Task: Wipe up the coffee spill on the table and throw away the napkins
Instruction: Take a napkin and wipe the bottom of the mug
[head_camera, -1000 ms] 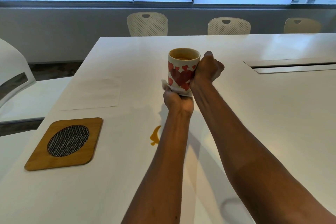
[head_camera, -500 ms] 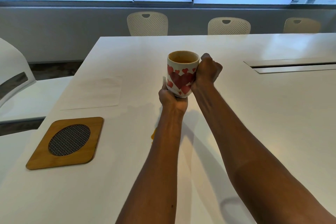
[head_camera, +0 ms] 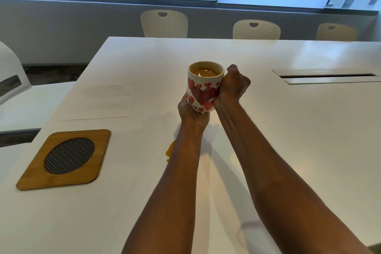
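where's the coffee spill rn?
Head view: the coffee spill sits on the white table left of centre, partly hidden behind the left forearm, between the wooden trivet and that arm, nearer the camera than the heart mug.

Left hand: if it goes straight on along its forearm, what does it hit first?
The heart mug: the left hand cups its base, nothing between. Beyond the mug only bare table shows, depth unclear.

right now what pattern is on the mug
Red hearts on a white mug; best in the head view.
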`<state>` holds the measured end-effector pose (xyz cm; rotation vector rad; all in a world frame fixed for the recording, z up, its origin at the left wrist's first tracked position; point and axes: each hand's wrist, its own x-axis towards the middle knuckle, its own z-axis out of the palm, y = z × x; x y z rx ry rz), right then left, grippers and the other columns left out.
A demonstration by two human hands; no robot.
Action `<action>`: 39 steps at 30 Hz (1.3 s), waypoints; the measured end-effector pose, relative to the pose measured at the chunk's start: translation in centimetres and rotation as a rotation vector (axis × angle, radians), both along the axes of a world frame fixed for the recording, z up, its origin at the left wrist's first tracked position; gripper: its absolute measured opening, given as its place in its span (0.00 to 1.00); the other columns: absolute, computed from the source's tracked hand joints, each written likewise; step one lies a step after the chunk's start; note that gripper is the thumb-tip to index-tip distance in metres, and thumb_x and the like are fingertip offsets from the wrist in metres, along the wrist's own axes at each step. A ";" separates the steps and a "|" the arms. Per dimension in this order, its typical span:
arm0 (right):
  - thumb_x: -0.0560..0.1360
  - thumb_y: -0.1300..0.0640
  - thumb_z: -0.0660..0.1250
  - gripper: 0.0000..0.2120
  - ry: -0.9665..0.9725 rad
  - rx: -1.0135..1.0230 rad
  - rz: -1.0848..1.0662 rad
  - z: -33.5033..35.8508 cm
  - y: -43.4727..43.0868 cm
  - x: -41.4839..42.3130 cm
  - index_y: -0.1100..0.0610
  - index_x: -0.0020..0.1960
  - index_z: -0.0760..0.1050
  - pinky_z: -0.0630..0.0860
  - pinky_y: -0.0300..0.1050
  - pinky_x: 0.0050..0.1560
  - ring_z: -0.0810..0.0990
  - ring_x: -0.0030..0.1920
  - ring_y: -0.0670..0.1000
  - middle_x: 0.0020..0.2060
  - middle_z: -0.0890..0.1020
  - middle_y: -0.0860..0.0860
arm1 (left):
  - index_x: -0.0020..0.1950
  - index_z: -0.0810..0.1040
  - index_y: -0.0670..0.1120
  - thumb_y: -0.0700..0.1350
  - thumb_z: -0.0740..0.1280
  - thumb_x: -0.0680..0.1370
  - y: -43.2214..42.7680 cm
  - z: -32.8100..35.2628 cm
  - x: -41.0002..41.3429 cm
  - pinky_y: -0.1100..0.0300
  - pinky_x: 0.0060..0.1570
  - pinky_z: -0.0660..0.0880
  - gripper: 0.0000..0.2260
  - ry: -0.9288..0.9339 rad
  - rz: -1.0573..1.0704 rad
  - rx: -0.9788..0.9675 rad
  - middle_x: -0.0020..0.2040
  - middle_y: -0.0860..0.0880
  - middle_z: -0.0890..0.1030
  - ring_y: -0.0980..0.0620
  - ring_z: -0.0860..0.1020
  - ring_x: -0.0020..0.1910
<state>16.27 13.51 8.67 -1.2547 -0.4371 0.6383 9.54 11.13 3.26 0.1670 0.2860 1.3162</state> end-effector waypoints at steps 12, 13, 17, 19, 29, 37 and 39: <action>0.76 0.56 0.61 0.20 0.027 0.030 -0.074 0.9 0.8 0.0 0.51 0.26 0.66 0.78 0.47 0.35 0.77 0.27 0.48 0.23 0.75 0.46 | 0.73 0.67 0.46 0.51 0.49 0.83 -2.3 1.3 2.6 0.42 0.67 0.68 0.21 -0.069 0.119 -0.073 0.63 0.41 0.76 0.39 0.74 0.62; 0.76 0.56 0.61 0.20 0.029 0.033 -0.075 1.1 0.9 0.1 0.51 0.26 0.66 0.79 0.48 0.36 0.77 0.28 0.48 0.23 0.75 0.46 | 0.72 0.68 0.46 0.52 0.49 0.83 -2.6 1.4 3.0 0.44 0.66 0.69 0.21 -0.054 0.121 -0.080 0.60 0.42 0.78 0.40 0.76 0.59; 0.77 0.56 0.61 0.20 0.024 0.023 -0.066 1.1 0.7 0.1 0.51 0.27 0.66 0.79 0.47 0.38 0.76 0.28 0.47 0.23 0.75 0.46 | 0.71 0.69 0.45 0.51 0.50 0.83 -2.9 1.2 3.4 0.46 0.66 0.70 0.20 0.006 0.100 -0.132 0.55 0.44 0.79 0.43 0.77 0.55; 0.76 0.57 0.61 0.20 0.027 0.015 -0.061 0.9 0.6 0.1 0.51 0.26 0.65 0.76 0.46 0.36 0.75 0.27 0.47 0.22 0.74 0.46 | 0.71 0.69 0.46 0.51 0.51 0.83 -2.8 1.1 3.1 0.46 0.69 0.68 0.20 -0.023 0.073 -0.143 0.59 0.43 0.77 0.42 0.75 0.59; 0.77 0.57 0.60 0.19 0.005 -0.015 0.008 0.5 -0.3 0.3 0.52 0.28 0.68 0.75 0.42 0.34 0.76 0.29 0.47 0.25 0.76 0.47 | 0.72 0.67 0.47 0.50 0.49 0.84 -2.2 1.6 0.9 0.43 0.60 0.71 0.19 -0.092 0.004 -0.106 0.54 0.42 0.79 0.41 0.76 0.60; 0.77 0.58 0.61 0.18 0.032 -0.019 0.052 0.3 -1.1 0.4 0.53 0.28 0.67 0.75 0.41 0.34 0.76 0.29 0.47 0.25 0.75 0.47 | 0.69 0.69 0.46 0.51 0.48 0.84 -1.5 1.5 -0.8 0.43 0.59 0.73 0.19 0.093 -0.053 -0.124 0.52 0.42 0.79 0.41 0.78 0.57; 0.77 0.57 0.61 0.18 0.026 -0.021 0.062 0.4 -1.2 0.5 0.53 0.29 0.68 0.76 0.41 0.35 0.77 0.30 0.47 0.26 0.75 0.47 | 0.68 0.69 0.46 0.51 0.48 0.84 -1.2 1.6 -1.1 0.44 0.56 0.74 0.19 0.169 -0.060 -0.123 0.51 0.42 0.79 0.42 0.78 0.50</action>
